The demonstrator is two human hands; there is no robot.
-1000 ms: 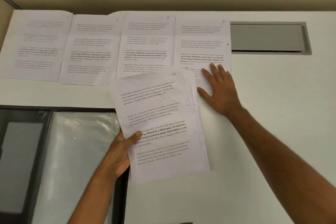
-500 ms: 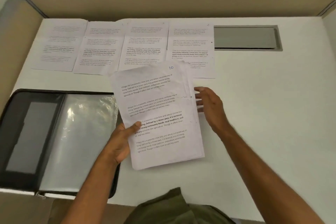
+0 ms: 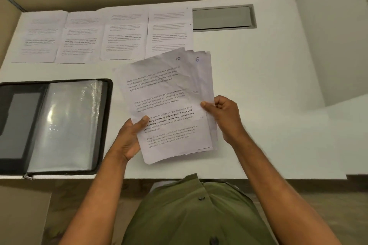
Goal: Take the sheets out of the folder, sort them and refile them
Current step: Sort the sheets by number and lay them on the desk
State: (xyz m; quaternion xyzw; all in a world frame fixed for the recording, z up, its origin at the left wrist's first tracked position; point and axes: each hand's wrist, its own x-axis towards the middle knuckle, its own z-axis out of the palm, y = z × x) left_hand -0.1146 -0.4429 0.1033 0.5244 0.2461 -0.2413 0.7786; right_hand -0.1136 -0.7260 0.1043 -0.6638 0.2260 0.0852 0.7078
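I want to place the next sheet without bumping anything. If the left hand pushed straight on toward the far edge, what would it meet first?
Probably the row of sheets; the left hand holds the stack above the desk, so depth is unclear.

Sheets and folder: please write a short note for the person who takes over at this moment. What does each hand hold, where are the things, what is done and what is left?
Left hand: grips the stack of sheets at its lower left edge, thumb on top.
Right hand: pinches the stack's right edge, fanning it; the top sheet is marked 10, a sheet behind it 6.
Four sheets lie side by side in a row at the far side of the white table.
The folder lies open on the left, its clear sleeves showing.
Done: sheets taken out, four laid out.
Left: sort the held sheets, then refile all.
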